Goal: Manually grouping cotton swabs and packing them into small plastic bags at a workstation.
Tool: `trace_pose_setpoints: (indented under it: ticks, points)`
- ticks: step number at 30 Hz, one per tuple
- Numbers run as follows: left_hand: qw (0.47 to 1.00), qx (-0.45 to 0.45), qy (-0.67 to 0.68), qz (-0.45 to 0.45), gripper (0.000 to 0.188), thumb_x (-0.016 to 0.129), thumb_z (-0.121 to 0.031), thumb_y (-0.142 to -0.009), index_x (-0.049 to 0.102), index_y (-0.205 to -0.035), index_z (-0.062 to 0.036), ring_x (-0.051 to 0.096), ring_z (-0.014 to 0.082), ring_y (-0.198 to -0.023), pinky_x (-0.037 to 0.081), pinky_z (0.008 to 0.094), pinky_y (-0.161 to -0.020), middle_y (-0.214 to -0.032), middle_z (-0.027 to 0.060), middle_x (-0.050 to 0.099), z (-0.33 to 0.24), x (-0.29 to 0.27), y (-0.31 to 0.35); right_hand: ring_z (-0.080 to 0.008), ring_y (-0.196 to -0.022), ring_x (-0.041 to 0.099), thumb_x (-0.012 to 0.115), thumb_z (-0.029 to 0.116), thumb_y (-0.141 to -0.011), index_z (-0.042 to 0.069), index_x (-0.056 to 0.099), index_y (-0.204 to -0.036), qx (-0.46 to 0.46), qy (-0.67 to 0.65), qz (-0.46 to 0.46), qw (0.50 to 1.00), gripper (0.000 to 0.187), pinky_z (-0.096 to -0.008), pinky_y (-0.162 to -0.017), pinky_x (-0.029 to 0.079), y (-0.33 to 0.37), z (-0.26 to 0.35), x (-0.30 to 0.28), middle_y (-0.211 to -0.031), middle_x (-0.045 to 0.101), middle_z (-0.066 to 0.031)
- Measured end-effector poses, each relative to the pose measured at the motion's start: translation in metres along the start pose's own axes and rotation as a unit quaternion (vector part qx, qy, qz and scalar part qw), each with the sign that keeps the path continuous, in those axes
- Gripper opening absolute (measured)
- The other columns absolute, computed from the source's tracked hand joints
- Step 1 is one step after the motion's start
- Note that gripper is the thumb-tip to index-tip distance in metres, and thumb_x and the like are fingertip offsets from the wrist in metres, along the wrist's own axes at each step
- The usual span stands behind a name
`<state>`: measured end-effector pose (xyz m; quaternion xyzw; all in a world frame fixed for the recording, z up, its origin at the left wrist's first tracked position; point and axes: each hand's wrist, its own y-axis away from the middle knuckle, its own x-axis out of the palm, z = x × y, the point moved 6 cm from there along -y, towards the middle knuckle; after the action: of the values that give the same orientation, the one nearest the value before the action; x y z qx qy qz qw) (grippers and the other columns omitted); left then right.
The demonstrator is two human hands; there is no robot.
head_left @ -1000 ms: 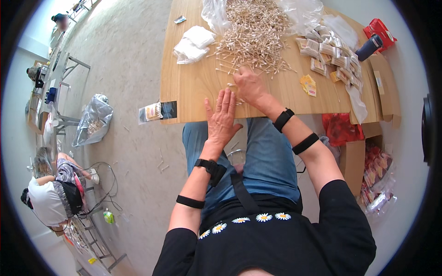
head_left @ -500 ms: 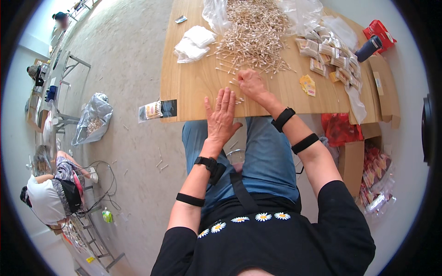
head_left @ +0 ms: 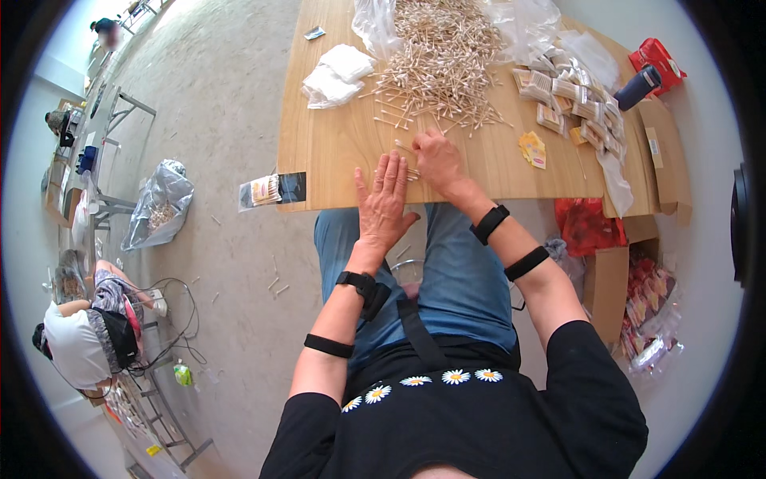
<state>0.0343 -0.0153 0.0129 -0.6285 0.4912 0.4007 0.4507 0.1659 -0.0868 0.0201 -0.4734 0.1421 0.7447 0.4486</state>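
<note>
My left hand (head_left: 383,195) lies flat near the table's front edge, fingers stretched out and pressed side by side. A few cotton swabs (head_left: 412,175) lie against the right side of its fingers, partly hidden. Just to the right, my right hand (head_left: 437,162) is closed in a pinch on a cotton swab (head_left: 403,146), whose white tip sticks out on the left. How many swabs it holds is hidden. Beyond both hands spreads a large heap of loose cotton swabs (head_left: 439,60), with stray ones reaching toward my fingers.
White plastic bags (head_left: 339,76) lie left of the heap. Packed swab bundles (head_left: 586,104), yellow cards (head_left: 532,149) and a dark bottle (head_left: 638,86) are on the right. A swab packet (head_left: 263,191) overhangs the table's left corner. Another person (head_left: 80,343) sits at the left.
My right hand has drawn back slightly toward me, still pinched. The left hand stays flat in the same place.
</note>
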Motion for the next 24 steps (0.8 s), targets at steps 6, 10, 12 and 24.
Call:
trace_pose_setpoints:
  ticks: [6,10,12,24]
  points:
    - [1.0,-0.008,-0.003,-0.001,0.12,0.089,-0.039,-0.059,0.025,-0.156,-0.0099,0.019,0.0238,-0.152,0.006,0.0629,-0.12,-0.164,0.0075,0.021,0.004,0.0,0.002,-0.039,-0.089,0.067,0.061,0.013,-0.086,0.004,0.065,-0.089,-0.033,-0.019,0.094,0.995,0.011,-0.0485,-0.076,0.055,0.0,0.019,0.004,-0.097,0.065,-0.0179]
    - [1.0,-0.011,-0.006,0.003,0.119,0.089,-0.039,-0.059,0.027,-0.156,-0.0099,0.02,0.0238,-0.152,0.007,0.064,-0.119,-0.164,0.0075,0.022,0.002,0.001,0.002,-0.0368,-0.092,0.068,0.064,0.017,-0.086,0.004,0.066,-0.094,0.002,0.028,-0.005,1.0,0.016,-0.0474,-0.077,0.055,-0.035,0.016,-0.001,-0.101,0.066,-0.0167]
    - [1.0,-0.015,-0.007,0.008,0.118,0.089,-0.038,-0.059,0.027,-0.156,-0.0098,0.02,0.0238,-0.152,0.007,0.0644,-0.119,-0.163,0.0076,0.023,0.001,0.002,0.002,-0.0346,-0.096,0.068,0.065,0.02,-0.086,0.005,0.066,-0.101,0.042,0.082,-0.005,0.996,0.021,-0.0462,-0.078,0.055,-0.051,0.022,0.001,-0.106,0.066,-0.0152]
    - [1.0,-0.017,-0.018,0.0,0.118,0.09,-0.039,-0.058,0.029,-0.155,-0.0107,0.023,0.0241,-0.151,0.011,0.0633,-0.119,-0.16,0.0072,0.027,0.001,-0.001,0.001,-0.0351,-0.093,0.068,0.059,0.01,-0.079,0.006,0.068,-0.086,0.046,0.064,0.007,0.997,0.012,-0.0455,-0.08,0.055,-0.034,-0.018,0.0,-0.099,0.067,-0.0163]
